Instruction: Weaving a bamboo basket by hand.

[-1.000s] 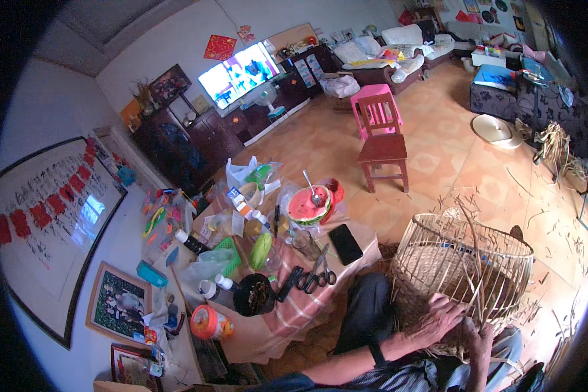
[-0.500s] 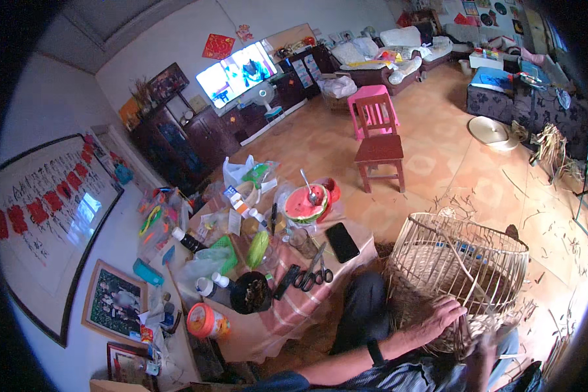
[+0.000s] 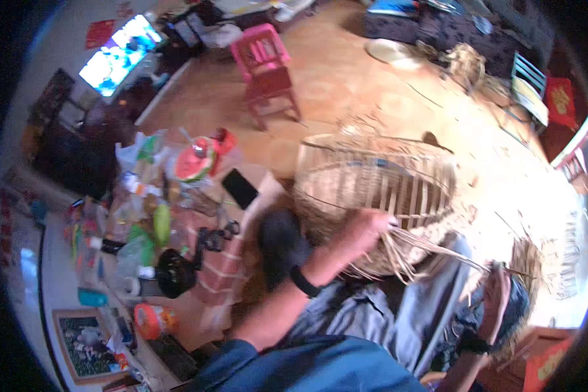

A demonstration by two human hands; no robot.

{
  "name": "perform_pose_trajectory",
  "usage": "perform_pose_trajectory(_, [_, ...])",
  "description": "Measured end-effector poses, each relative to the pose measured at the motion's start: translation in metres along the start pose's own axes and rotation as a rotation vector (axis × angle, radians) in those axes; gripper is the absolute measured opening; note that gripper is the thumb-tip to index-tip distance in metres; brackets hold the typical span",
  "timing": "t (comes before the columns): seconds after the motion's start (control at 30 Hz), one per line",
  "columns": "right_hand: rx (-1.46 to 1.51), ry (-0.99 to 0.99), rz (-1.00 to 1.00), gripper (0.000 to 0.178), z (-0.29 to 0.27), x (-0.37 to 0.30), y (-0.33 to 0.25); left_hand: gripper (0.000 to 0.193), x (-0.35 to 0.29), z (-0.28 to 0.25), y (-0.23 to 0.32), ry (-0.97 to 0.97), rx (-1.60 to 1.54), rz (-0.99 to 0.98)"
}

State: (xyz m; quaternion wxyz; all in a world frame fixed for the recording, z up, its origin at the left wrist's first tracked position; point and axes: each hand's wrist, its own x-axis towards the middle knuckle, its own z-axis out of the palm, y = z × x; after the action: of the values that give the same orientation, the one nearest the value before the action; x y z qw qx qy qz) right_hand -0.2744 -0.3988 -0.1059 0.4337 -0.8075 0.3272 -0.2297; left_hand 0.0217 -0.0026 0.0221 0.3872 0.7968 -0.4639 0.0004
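"What could go wrong with the basket (image 3: 317,196)?"
"It's right in front of the person's legs (image 3: 434,287), the left hand (image 3: 374,223) at its near side. The right hand (image 3: 496,289), well off to the right, seems to have its fingers closed on a long strip (image 3: 441,249). Too hard a pull could snap that strip or tip the basket."
"And the left fingers?"
"Too blurred; I can't tell whether they grip or only press. A slack hold could loosen the weave, and the loose strips (image 3: 396,261) hanging there could tangle."
"What's in the containers?"
"A bit of blue (image 3: 372,162) shows at the basket, inside or behind, I can't tell. On the table (image 3: 219,281), whatever the dark bowl (image 3: 176,286) or the orange tub (image 3: 151,320) holds is unclear."
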Motion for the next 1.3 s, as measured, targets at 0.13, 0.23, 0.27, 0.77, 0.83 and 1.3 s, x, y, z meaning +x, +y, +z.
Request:
perform_pose_trajectory(0.13, [-0.469, 0.107, 0.098, 0.037, -0.037, -0.020, -0.021, 0.019, 0.007, 0.007, -0.007, -0.108, 0.054, -0.103])
perform_pose_trajectory(0.23, [0.454, 0.116, 0.589, 0.030, -0.059, -0.027, -0.048, 0.020, 0.010, 0.009, -0.010, -0.131, 0.008, -0.093])
perform_pose_trajectory(0.27, [0.833, -0.065, 0.556, 0.034, -0.071, -0.032, -0.026, 0.020, 0.011, 0.006, -0.009, -0.147, -0.003, -0.099])
perform_pose_trajectory(0.77, [-0.356, -0.372, -0.380, 0.027, 0.179, -0.075, -0.224, 0.021, 0.014, -0.004, 0.006, -0.207, -0.031, -0.217])
perform_pose_trajectory(0.83, [-0.397, -0.387, -0.386, 0.026, 0.180, -0.079, -0.216, 0.021, 0.015, -0.002, 0.003, -0.190, -0.044, -0.194])
perform_pose_trajectory(1.3, [0.900, -0.773, 0.431, 0.026, 0.090, -0.046, -0.305, 0.024, -0.015, 0.018, 0.006, -0.011, 0.012, -0.061])
